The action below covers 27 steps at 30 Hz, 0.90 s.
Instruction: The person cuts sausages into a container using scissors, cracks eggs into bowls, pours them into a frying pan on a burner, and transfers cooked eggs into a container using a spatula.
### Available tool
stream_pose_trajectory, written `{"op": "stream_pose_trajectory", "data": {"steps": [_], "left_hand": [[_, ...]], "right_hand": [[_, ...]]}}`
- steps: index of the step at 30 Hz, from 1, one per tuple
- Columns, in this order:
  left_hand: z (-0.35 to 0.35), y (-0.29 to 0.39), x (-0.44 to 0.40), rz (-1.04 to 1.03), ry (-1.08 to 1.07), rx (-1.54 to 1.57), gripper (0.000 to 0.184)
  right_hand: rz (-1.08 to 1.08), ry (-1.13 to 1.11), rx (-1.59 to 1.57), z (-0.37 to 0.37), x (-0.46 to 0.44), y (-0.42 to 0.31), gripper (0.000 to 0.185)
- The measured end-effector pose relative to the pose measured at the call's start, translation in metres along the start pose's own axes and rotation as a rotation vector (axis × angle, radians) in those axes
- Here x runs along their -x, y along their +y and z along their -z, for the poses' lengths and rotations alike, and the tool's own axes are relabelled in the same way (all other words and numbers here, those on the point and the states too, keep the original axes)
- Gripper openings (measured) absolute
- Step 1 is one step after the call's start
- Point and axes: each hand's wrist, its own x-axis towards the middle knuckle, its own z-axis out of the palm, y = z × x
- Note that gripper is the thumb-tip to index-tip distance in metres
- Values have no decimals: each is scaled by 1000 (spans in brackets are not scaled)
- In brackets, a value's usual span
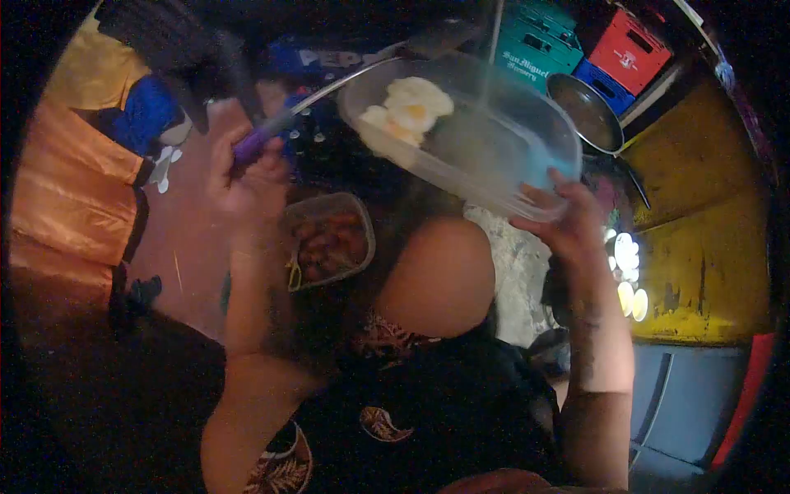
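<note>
My left hand [251, 177] is closed around the purple handle of a spatula [333, 85]. Its metal shaft slants up to a dark blade above the far rim of a clear plastic container [502, 165]. Fried eggs [415, 107] lie together in the container's left end. At the right end, my right hand [568, 207] grips the container, which is held up and tilted. Below and between the hands sits a smaller plastic tub [368, 247] of reddish-brown food, perhaps sausages, with a yellow-handled utensil [294, 273] at its edge.
Green [535, 41], red [632, 51] and blue crates [605, 85] stand at the back right beside a frying pan [584, 114]. Several eggs [625, 251] sit by the yellow panel [699, 247]. An orange cloth [78, 189] hangs at left near white spoons [164, 169].
</note>
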Motion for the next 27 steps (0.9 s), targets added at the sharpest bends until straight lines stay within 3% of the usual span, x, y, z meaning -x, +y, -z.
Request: {"op": "stream_pose_trajectory", "data": {"steps": [3, 5, 11, 14, 18, 20, 23, 25, 27], "left_hand": [[28, -13, -9, 52, 165, 170, 29], [47, -26, -16, 1, 118, 210, 27], [66, -41, -16, 52, 262, 278, 25], [72, -49, -15, 46, 249, 314, 25], [87, -65, -17, 29, 232, 268, 27], [91, -71, -15, 41, 191, 276, 29], [75, -75, -16, -42, 307, 213, 31], [84, -76, -14, -5, 250, 236, 32], [89, -76, -14, -16, 214, 172, 32]], "right_hand": [[-60, -217, -50, -29, -59, 28, 53], [-96, -292, -74, -41, -107, 53, 52], [-73, -360, -58, -45, -226, 138, 36], [-176, -346, -101, -77, -206, 133, 36], [-122, -340, -41, -68, -240, 160, 36], [-179, -373, -170, -64, -242, 157, 39], [-161, -372, -93, -68, -237, 152, 48], [224, -523, 440, -49, -251, 168, 55], [458, -574, 793, -34, -263, 175, 61]]}}
